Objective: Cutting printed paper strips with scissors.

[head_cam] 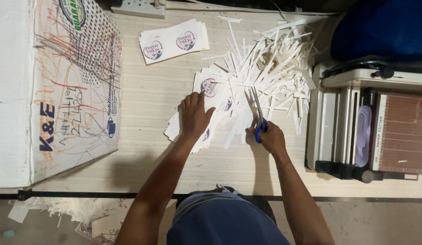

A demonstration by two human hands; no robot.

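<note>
My left hand lies flat, fingers together, on a loose stack of white printed paper pieces with round blue and red emblems. My right hand grips blue-handled scissors, blades pointing away from me into the paper. A heap of thin white paper strips lies just beyond and to the right of the scissors.
A neat small stack of printed cards lies at the back. A big scribbled cardboard box stands at the left. A paper cutter machine sits at the right. A power strip is at the far edge. Scraps litter the floor.
</note>
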